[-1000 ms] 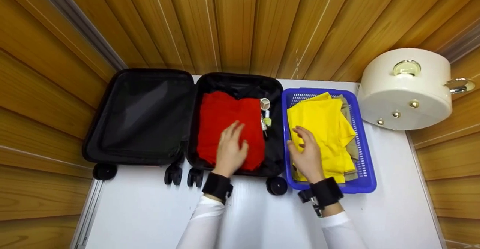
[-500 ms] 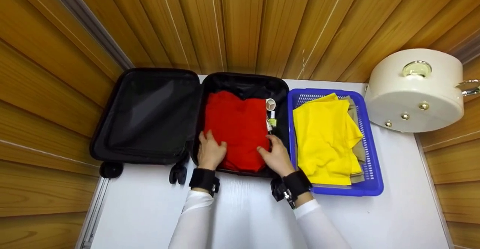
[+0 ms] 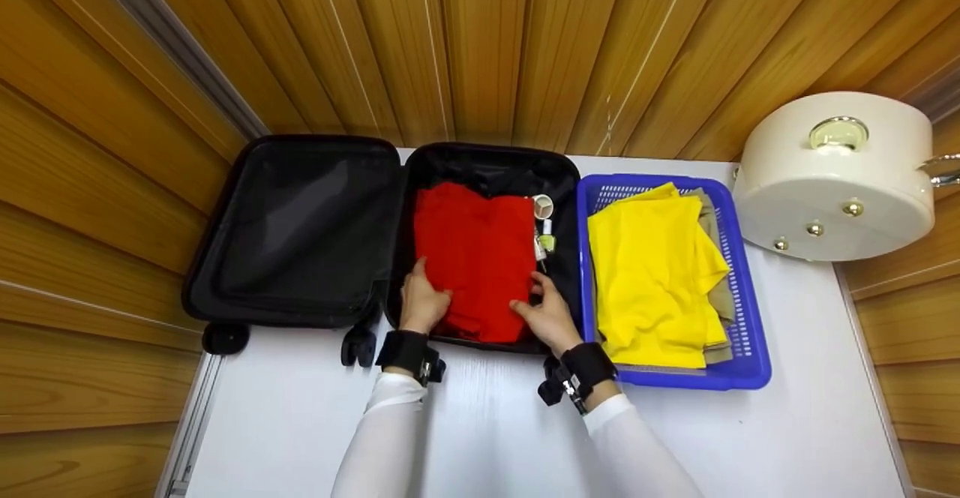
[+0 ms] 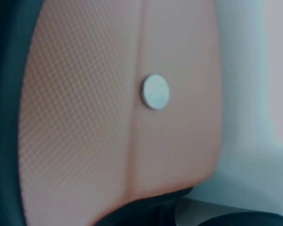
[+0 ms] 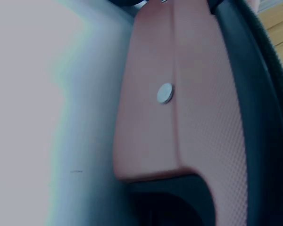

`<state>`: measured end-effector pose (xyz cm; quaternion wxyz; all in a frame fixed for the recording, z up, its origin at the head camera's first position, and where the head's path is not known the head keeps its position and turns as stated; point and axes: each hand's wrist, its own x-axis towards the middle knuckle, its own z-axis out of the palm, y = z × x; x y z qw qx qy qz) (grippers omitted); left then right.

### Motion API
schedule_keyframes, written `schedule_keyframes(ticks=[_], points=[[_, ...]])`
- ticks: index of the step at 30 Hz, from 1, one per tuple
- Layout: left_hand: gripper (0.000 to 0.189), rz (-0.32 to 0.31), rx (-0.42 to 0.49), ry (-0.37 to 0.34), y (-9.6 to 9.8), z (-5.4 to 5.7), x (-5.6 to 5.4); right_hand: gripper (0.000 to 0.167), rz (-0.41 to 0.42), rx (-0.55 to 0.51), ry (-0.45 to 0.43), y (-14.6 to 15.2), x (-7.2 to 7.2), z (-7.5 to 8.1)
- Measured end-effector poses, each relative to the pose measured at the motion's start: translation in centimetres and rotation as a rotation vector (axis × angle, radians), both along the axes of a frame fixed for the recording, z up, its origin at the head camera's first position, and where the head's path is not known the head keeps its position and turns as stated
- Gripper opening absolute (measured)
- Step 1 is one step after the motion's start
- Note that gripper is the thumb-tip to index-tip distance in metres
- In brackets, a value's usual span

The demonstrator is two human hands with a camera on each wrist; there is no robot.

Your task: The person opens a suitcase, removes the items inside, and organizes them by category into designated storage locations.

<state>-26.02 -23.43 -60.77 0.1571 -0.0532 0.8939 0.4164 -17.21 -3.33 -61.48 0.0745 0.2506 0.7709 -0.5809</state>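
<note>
A folded red cloth [image 3: 476,258] lies in the right half of the open black-lined suitcase [image 3: 495,157]. My left hand [image 3: 421,303] holds its near left edge, thumb on top and fingers along the side. At the near right edge my right hand [image 3: 551,318] pinches the cloth, its thumb on top and fingertips tucked at the side. Beside the cloth sit a round three-part compact [image 3: 543,206], a small green bottle [image 3: 547,241] and a slim white item [image 3: 539,249]. Both wrist views show only the suitcase's pink outer side [image 4: 179,141] with a round stud [image 5: 165,93]; no hand appears there.
The suitcase lid [image 3: 300,228] lies open on the left, with wheels [image 3: 225,338] toward me. On the right stands a blue basket [image 3: 752,333] holding a folded yellow cloth [image 3: 652,280] over beige cloth [image 3: 722,299]. A cream case [image 3: 832,175] with gold studs is beyond it.
Both hands have moved: the right one left from over the yellow cloth, the left one to the red cloth's left side. The red cloth's near edge has shifted slightly.
</note>
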Motion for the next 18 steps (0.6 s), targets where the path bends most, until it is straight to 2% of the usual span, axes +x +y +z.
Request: schedule_keyframes(ticks=[4,7,10,14,18], points=[[0.069,-0.046,0.042,0.098,-0.06,-0.06,0.15,0.077,0.036,0.014,0.013,-0.10,-0.06,-0.11],[0.067,-0.083,0.108,0.203,-0.10,-0.21,0.33,0.079,0.084,0.068,0.015,-0.21,-0.10,-0.13],[0.068,-0.122,0.157,0.266,-0.05,-0.42,0.43,0.083,0.137,0.121,0.019,-0.23,-0.07,-0.19],[0.068,-0.151,0.175,0.242,0.06,-0.37,0.54,0.086,0.199,0.125,0.038,-0.16,0.06,-0.25],[0.066,-0.155,0.155,0.186,0.08,-0.12,0.64,0.088,0.234,0.061,0.072,-0.03,0.07,-0.27]])
